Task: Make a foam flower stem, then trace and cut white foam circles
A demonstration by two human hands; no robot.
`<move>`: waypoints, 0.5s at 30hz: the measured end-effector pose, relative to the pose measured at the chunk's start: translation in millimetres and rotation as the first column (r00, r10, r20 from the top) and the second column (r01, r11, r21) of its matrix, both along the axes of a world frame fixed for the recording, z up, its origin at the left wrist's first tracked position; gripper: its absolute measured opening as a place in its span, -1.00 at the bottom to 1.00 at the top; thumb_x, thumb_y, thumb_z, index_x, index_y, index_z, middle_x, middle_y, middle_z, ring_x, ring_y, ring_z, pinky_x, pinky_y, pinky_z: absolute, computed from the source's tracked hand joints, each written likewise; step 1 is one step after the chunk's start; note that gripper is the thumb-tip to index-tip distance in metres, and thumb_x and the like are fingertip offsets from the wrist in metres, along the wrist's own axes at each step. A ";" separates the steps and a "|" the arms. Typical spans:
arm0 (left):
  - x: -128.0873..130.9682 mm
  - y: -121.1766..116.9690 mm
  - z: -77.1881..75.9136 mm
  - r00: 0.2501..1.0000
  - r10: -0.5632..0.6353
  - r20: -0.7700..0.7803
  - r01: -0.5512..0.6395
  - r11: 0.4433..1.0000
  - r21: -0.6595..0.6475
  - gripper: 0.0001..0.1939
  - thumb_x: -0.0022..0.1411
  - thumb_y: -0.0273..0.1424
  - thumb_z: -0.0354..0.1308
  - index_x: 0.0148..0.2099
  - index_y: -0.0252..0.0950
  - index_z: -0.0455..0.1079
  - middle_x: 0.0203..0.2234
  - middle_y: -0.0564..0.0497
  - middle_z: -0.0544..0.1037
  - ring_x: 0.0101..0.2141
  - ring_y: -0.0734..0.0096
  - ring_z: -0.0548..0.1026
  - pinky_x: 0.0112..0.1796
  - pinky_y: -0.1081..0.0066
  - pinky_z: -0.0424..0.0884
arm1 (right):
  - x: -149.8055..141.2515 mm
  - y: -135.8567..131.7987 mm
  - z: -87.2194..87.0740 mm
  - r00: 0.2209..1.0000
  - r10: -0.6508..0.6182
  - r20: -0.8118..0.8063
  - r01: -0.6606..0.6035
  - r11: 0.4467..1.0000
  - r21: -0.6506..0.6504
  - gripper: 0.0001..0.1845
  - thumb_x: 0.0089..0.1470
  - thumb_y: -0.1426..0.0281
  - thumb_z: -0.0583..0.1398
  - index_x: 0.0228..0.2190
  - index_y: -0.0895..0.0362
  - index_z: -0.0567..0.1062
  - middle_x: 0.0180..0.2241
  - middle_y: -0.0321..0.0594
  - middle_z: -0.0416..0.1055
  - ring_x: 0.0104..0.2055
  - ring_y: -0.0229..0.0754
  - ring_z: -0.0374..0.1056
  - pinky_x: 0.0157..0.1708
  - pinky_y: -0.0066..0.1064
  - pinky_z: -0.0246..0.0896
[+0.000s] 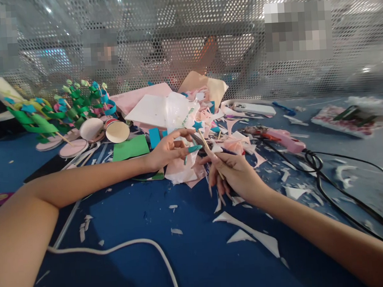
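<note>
My left hand (169,149) reaches over the blue table, fingers curled, pinching a small teal paper strip (194,148) between thumb and fingertips. My right hand (233,171) is closed round a thin wooden stick (207,149) that carries a blue paper star (197,125) at its top end. The two hands almost meet, just in front of a heap of pink and white paper scraps (183,171).
Finished sticks with green and blue paper curls (77,104) stand in paper cups (117,131) at the back left. A green sheet (130,147), a phone (252,109), black cables (317,162), a white cable (120,248) and white offcuts (250,234) lie around. A perforated metal screen (186,41) closes the back.
</note>
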State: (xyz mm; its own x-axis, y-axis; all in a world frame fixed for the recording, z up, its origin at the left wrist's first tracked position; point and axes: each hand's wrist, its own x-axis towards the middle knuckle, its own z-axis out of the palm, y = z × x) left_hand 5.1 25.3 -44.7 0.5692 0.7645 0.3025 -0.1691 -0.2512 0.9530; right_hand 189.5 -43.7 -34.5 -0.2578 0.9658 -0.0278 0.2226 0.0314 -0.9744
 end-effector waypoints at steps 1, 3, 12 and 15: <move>0.1 -0.7 0.5 1.000 -0.004 -0.016 0.004 1.000 -0.004 -0.44 -0.06 -0.20 0.28 -0.02 -0.25 0.25 -0.23 0.01 0.26 -0.41 0.62 0.28 -0.45 0.57 0.36 | -0.2 0.1 0.3 1.000 0.005 0.004 -0.005 1.000 -0.003 -0.37 -0.08 -0.11 0.08 -0.33 0.25 0.41 -0.74 -0.34 0.34 -0.83 -0.39 0.18 -0.87 -0.61 -0.03; 0.1 -1.8 1.1 0.999 0.000 -0.038 0.000 1.000 -0.004 -0.45 -0.05 -0.18 0.28 -0.02 -0.26 0.27 -0.22 0.00 0.29 -0.40 0.60 0.31 -0.44 0.57 0.37 | -0.4 0.4 0.7 1.000 0.012 0.006 -0.012 1.000 -0.003 -0.37 -0.09 -0.12 0.07 -0.34 0.24 0.40 -0.74 -0.33 0.34 -0.83 -0.38 0.18 -0.87 -0.60 -0.02; -3.6 -2.8 0.6 0.959 0.059 -0.279 0.069 0.901 0.428 -0.60 0.19 -0.13 0.03 -0.03 -0.29 0.32 -0.30 -0.04 0.37 -0.43 0.55 0.34 -0.42 0.52 0.33 | -2.8 -0.9 0.8 0.998 -0.047 -0.031 0.048 0.999 0.007 -0.47 -0.08 -0.11 0.08 -0.43 0.13 0.27 -0.75 -0.35 0.35 -0.84 -0.34 0.20 -0.89 -0.61 -0.03; -4.3 -6.8 2.7 0.932 0.164 -0.322 0.088 0.761 0.643 -0.62 0.27 -0.16 -0.11 -0.07 -0.33 0.31 -0.34 -0.07 0.38 -0.38 0.46 0.35 -0.37 0.46 0.32 | -4.2 -0.2 0.1 0.996 -0.073 -0.050 0.073 0.997 -0.002 -0.50 -0.08 -0.09 0.09 -0.43 0.11 0.22 -0.75 -0.38 0.35 -0.84 -0.33 0.21 -0.90 -0.62 -0.04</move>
